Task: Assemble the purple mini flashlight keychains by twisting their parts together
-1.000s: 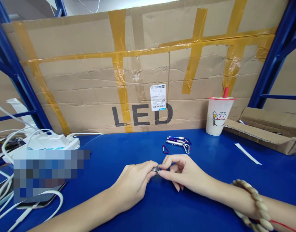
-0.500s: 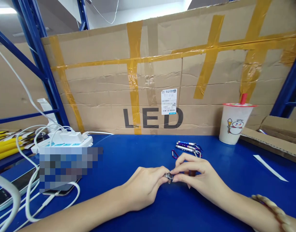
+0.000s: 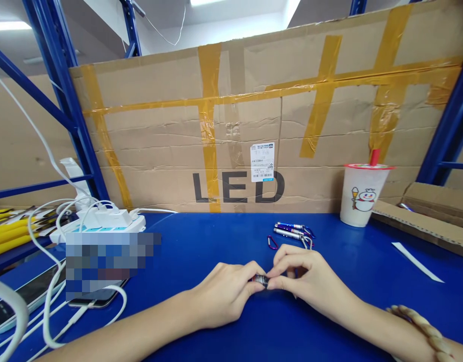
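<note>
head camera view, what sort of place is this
Probably a workbench in a storeroom or workshop: blue rack uprights flank the blue tabletop, and taped cardboard marked LED stands behind it.

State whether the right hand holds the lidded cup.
No, the right hand is at the small dark cylinder, while the lidded cup stands apart on the blue table.

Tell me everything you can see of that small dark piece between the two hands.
The small piece is dark with shiny grey streaks and a hint of red near its left end. It looks short and roughly cylindrical, perhaps metal; finer parts are too small to tell. It lies roughly sideways over the blue tabletop. The left hand pinches it, covering part; the right hand has fingertips at its other end, whether gripping it is unclear.
</note>
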Tool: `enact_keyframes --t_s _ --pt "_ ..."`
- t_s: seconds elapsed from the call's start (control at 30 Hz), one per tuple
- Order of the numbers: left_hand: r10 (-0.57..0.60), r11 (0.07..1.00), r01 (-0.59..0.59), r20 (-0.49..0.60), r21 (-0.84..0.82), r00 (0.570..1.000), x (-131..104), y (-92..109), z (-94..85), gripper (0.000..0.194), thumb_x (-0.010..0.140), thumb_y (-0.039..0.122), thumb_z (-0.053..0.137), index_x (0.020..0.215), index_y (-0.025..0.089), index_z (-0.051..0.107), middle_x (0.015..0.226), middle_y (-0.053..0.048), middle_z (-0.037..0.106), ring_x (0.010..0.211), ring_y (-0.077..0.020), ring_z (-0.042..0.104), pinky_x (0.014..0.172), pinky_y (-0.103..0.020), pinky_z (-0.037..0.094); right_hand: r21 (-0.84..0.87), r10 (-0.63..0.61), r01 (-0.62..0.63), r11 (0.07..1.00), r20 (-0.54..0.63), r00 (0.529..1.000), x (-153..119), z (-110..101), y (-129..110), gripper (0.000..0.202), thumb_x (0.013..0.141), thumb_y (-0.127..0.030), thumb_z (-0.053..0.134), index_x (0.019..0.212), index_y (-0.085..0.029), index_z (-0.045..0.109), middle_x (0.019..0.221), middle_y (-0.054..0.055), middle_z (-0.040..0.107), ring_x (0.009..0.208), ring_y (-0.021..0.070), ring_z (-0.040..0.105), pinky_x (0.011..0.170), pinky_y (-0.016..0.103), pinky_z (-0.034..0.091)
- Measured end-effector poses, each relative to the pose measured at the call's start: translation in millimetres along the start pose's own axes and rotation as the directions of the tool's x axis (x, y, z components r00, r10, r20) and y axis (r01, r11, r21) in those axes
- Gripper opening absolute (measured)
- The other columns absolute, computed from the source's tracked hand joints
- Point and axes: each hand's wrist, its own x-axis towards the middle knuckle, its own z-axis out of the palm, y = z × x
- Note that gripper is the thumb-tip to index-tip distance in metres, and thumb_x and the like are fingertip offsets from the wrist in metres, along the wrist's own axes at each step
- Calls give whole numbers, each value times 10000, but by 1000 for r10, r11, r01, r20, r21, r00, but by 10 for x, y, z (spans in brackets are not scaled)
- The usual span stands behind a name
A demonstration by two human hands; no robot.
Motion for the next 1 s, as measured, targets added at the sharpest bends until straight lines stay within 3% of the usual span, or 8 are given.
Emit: enact_keyframes --t_s 0.5,0.8,1.0 --pt "-26 995 19 -68 -101 997 -3 0 35 92 891 238 381 923 206 461 929 29 616 776 -110 586 656 -190 394 92 212 -224 970 121 970 -4 28 -46 361 655 -483 650 648 -122 634 652 36 581 369 44 425 381 202 311" --pt "-36 998 30 -105 -59 994 -7 -6 45 57 865 236 419 889 201 459 889 25 625 746 -125 593 622 -206 387 136 220 -241 961 153 963 10 45 -13 325 634 -444 681 641 -122 644 670 29 581 373 36 418 372 194 312" --pt "-75 993 62 -139 -99 987 2 -11 67 68 867 252 423 890 206 468 892 28 628 756 -122 597 635 -204 400 101 239 -253 962 139 961 9 47 18 376 665 -500 636 680 -125 627 635 28 590 368 40 408 383 189 302"
